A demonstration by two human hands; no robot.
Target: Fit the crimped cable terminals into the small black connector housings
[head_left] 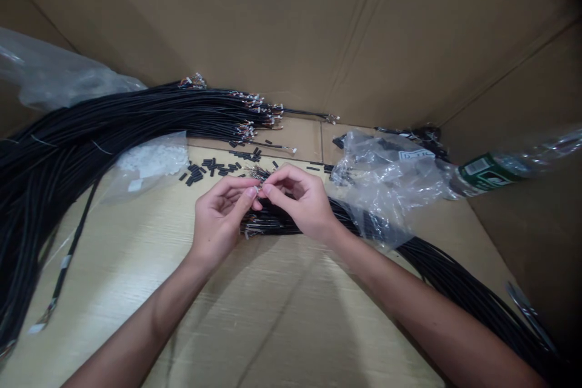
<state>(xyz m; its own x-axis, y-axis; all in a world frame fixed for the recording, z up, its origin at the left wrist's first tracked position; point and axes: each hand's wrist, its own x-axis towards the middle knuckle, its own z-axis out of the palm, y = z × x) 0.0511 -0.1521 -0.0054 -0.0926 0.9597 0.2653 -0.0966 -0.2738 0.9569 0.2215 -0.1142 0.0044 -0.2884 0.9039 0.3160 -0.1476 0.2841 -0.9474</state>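
My left hand (222,209) and my right hand (302,200) meet at the middle of the table, thumbs and forefingers pinched together. A small whitish piece (258,190), which looks like a connector, shows at my left thumb tip. What my right fingertips pinch beside it is too small to make out, perhaps a thin wire. Under and behind both hands lies a bundle of black cables (277,225) with bare wire ends pointing left; it runs away to the lower right beneath my right forearm.
At the left lies a large bundle of black cables (182,112) with white connectors. Near it are a clear bag of white pieces (152,160) and several short black tubes (195,173). To the right are a crumpled plastic bag (391,188), a bottle (488,173) and a metal tool (530,312). Cardboard walls (273,18) stand around.
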